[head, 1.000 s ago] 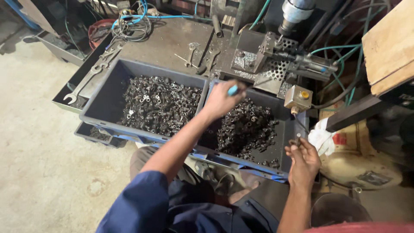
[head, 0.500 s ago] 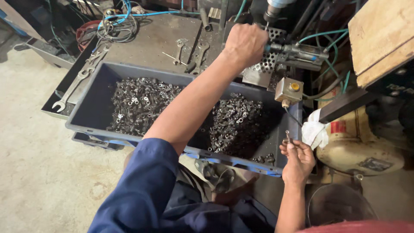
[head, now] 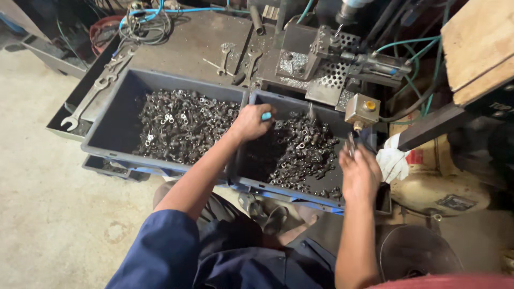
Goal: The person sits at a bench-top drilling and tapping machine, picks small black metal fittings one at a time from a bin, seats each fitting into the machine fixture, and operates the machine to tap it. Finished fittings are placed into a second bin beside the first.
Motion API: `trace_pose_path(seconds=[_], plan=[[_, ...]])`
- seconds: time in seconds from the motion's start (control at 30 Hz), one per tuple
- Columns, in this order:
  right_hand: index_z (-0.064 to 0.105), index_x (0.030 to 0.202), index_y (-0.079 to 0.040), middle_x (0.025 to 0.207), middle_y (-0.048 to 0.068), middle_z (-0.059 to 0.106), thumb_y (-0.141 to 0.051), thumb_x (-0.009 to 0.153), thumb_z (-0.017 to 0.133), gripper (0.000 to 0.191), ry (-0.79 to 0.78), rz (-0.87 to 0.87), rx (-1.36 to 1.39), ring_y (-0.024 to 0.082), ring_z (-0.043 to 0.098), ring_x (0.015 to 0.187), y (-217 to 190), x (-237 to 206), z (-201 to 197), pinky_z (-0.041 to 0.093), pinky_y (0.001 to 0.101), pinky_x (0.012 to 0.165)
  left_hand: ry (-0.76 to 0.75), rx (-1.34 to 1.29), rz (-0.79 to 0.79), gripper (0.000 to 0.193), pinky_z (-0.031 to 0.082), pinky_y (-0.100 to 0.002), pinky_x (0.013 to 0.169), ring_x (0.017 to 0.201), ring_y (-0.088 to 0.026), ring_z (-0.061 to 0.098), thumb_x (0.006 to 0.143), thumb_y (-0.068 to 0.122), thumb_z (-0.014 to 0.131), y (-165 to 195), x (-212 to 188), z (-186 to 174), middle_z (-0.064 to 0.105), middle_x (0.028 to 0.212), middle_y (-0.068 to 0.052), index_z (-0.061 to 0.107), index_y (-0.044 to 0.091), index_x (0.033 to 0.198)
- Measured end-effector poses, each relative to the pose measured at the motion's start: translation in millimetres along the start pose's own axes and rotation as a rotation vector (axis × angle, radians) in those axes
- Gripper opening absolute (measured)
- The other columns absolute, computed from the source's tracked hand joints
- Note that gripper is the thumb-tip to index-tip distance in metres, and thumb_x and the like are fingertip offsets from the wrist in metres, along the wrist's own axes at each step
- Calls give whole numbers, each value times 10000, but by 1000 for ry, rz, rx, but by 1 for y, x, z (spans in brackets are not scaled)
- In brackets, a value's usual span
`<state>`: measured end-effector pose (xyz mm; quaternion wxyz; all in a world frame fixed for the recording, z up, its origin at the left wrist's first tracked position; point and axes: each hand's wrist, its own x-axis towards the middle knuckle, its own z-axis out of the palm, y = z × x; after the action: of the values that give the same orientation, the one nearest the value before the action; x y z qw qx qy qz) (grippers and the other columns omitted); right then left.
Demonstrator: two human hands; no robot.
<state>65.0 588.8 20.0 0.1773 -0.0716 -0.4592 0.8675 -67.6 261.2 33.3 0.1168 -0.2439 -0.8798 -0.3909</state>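
Fingers of the right hand [head: 360,174] curl upward around a small dark metal part [head: 350,143], pinched at its lower end so the piece stands above the knuckles, clear of the heap below; the grip looks narrow, though what exactly the fingertips do is hidden by the back of the hand. This hand sits at about 4 o'clock of the view, over the near right corner of the right grey bin [head: 257,184].

At the centre, the left hand [head: 250,122] reaches across the wall shared by the two bins, its fingers closed on a small tool with a light blue tip [head: 266,115]. The tip pokes out at 2 o'clock from the fist, toward the loose metal fittings [head: 305,155] piled in the right bin, which lie within easy reach of both hands.

At 9 o'clock lies the left grey bin [head: 107,128], holding a second heap of similar fittings [head: 179,126].

Farther off, at 12 o'clock, open-ended spanners [head: 240,59] lie flat on the steel bench, and a long spanner [head: 91,99] rests in a tray at 10 o'clock. At 1 o'clock stands a press fixture with a perforated plate [head: 334,77], a yellow-buttoned box [head: 363,109] just beside it. A white rag [head: 392,160] lies at 3 o'clock.
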Motion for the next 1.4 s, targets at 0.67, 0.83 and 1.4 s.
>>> trace_pose_path(seconds=[0.67, 0.83, 1.4], plan=[[606, 1072, -54, 979, 127, 691, -86, 927, 676, 164, 49, -28, 9, 258, 712, 818, 37, 207, 177, 588, 361, 692, -57, 2, -36, 356, 548, -453, 915, 1015, -364, 696, 790, 127, 686, 3, -17, -2, 742, 1092, -155, 710, 80, 1142], [570, 1340, -67, 1075, 102, 690, -65, 977, 642, 370, -224, 35, -217, 238, 706, 900, 24, 189, 158, 582, 335, 735, -52, -7, -42, 380, 545, -452, 920, 1014, -373, 691, 776, 119, 690, 5, -17, -4, 737, 1097, -164, 709, 73, 1153], [720, 1293, -52, 1273, 169, 713, -205, 978, 742, 351, -178, -793, -1597, 375, 652, 1200, -56, 88, 57, 498, 477, 1058, 56, -39, 11, 371, 543, -479, 917, 1027, -408, 685, 835, 150, 705, -3, -22, 1, 732, 1107, -191, 688, 62, 1196]])
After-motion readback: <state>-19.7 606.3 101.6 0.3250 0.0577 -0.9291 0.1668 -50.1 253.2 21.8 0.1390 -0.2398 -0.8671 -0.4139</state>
